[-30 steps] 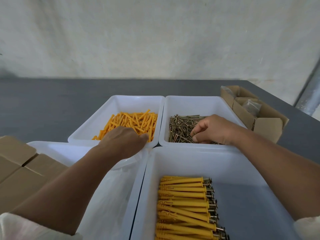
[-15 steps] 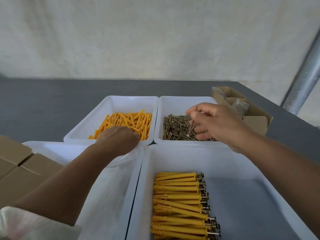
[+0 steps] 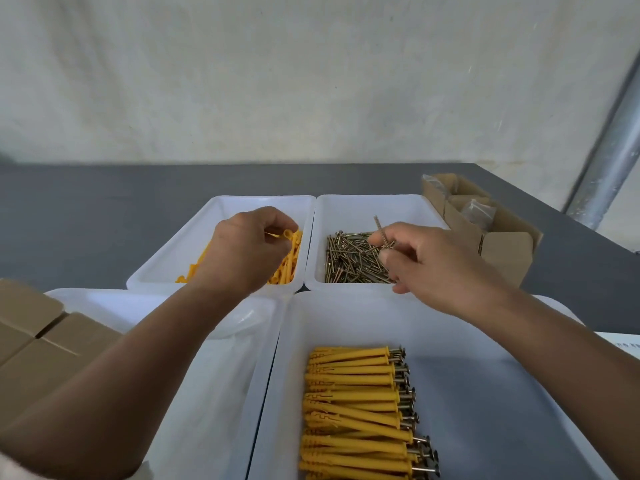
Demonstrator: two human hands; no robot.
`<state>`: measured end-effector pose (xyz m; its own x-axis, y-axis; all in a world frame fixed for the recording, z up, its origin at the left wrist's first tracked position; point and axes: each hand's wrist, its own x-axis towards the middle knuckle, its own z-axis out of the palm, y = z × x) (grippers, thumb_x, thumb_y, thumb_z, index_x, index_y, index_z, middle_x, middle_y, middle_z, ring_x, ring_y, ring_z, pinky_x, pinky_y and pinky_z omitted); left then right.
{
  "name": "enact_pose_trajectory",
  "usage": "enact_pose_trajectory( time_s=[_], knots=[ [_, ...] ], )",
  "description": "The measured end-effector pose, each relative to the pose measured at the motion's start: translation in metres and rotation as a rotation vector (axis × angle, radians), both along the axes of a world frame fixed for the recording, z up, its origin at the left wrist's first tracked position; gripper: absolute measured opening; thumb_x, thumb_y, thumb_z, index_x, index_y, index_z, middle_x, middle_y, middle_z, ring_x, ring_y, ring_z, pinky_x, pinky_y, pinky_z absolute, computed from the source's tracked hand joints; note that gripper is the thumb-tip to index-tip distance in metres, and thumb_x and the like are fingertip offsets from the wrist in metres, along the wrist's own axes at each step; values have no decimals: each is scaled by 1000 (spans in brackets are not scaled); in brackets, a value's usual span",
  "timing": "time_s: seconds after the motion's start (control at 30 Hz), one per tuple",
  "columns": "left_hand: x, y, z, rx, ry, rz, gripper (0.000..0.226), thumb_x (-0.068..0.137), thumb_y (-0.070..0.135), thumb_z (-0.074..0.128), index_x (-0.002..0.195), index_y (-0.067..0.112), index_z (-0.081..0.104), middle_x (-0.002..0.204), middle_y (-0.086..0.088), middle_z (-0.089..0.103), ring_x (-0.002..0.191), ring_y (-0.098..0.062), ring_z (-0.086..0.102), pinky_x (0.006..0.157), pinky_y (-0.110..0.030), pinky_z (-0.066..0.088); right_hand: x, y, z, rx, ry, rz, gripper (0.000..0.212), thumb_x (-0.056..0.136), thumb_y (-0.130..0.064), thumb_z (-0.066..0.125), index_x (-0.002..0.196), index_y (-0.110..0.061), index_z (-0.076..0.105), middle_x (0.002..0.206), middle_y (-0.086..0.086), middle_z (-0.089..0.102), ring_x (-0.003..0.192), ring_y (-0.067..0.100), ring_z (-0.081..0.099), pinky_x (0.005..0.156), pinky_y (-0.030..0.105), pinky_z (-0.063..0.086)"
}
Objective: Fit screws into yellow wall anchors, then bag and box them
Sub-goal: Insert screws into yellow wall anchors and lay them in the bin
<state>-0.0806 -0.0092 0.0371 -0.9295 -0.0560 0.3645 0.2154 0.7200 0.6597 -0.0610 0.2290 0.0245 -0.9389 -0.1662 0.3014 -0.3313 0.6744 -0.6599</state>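
Two hands over the far trays. What has the left hand (image 3: 242, 252) got?
— One yellow anchor (image 3: 285, 234), pinched between the thumb and curled fingers, its open end facing right. It hangs just above the loose anchors (image 3: 287, 268) in the far left tray (image 3: 180, 258).

And the right hand (image 3: 440, 268)?
— Thumb and forefinger pinch a screw (image 3: 381, 230), threaded end pointing up and away. The other fingers are loosely curled. It is above the screw pile (image 3: 349, 261) in the far right tray (image 3: 381, 206).

Do anchor and screw touch?
— No, they are apart, with the two trays' rims between them.

Where are the finished ones?
— In the near right tray (image 3: 485, 393). The fitted anchors (image 3: 353, 403) lie side by side in a neat stack, screw heads to the right.

The near left tray (image 3: 194, 393)?
— The left forearm crosses it. Some clear plastic (image 3: 242, 318) lies at its far end.

Any boxes?
— Closed boxes (image 3: 41, 344) of cardboard at the left edge. An open box (image 3: 505, 251) stands just right of the screw tray, with clear bags (image 3: 478, 211) inside. Everything sits on a grey table (image 3: 86, 220).
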Motion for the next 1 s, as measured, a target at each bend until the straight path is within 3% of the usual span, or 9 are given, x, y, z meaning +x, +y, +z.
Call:
enact_pose_trajectory(
  time_s=[0.07, 0.17, 0.3, 0.37, 0.53, 0.73, 0.83, 1.0],
  knots=[
    [7, 6, 3, 62, 54, -71, 28, 86, 17, 66, 80, 44, 65, 84, 17, 69, 76, -9, 65, 56, -16, 49, 2, -2, 1, 142, 106, -16, 24, 98, -22, 55, 114, -33, 68, 81, -12, 58, 73, 11, 65, 71, 29, 55],
    [14, 11, 6, 79, 105, -166, 26, 87, 21, 68, 82, 47, 65, 88, 19, 67, 85, 2, 62, 70, -14, 45, 5, -4, 5, 279, 218, 13, 25, 98, -22, 52, 115, -29, 70, 83, -8, 57, 76, 11, 56, 64, 18, 41],
    [17, 15, 6, 96, 79, -273, 26, 86, 23, 69, 83, 49, 67, 78, 16, 63, 71, 1, 58, 63, -10, 43, 10, -6, 6, 352, 244, 99, 26, 100, -23, 49, 117, -30, 68, 90, -7, 63, 83, 12, 57, 71, 29, 43],
    [18, 16, 4, 66, 66, -319, 27, 85, 22, 70, 84, 48, 67, 74, 13, 59, 64, -1, 56, 62, -12, 42, 10, -6, 6, 368, 261, 108, 26, 100, -23, 49, 117, -31, 67, 86, -13, 60, 79, 7, 51, 66, 24, 36],
    [21, 18, 1, -16, 77, -347, 29, 86, 21, 72, 85, 49, 66, 77, 13, 57, 67, 4, 57, 58, -6, 42, 11, -6, 7, 431, 243, 93, 24, 100, -23, 48, 109, -32, 68, 82, -7, 58, 76, 9, 50, 60, 23, 31],
    [22, 21, -2, -95, 68, -342, 28, 84, 26, 72, 84, 53, 65, 76, 15, 59, 70, 3, 57, 63, -4, 38, 13, -7, 7, 506, 239, 110, 25, 99, -21, 45, 109, -26, 68, 87, -1, 61, 85, 17, 55, 75, 36, 46],
    [23, 22, -3, -127, 61, -347, 22, 84, 27, 73, 90, 48, 70, 77, 14, 60, 73, 0, 58, 65, -9, 40, 13, -6, 6, 545, 255, 123, 26, 100, -22, 45, 110, -28, 68, 86, -3, 60, 85, 16, 55, 70, 32, 43],
    [23, 22, -6, -191, 83, -348, 21, 85, 26, 73, 101, 38, 75, 75, 15, 56, 73, 7, 53, 63, -6, 38, 13, -6, 4, 575, 266, 126, 28, 100, -25, 46, 116, -33, 68, 90, -5, 59, 87, 15, 52, 68, 30, 41]
  ],
)
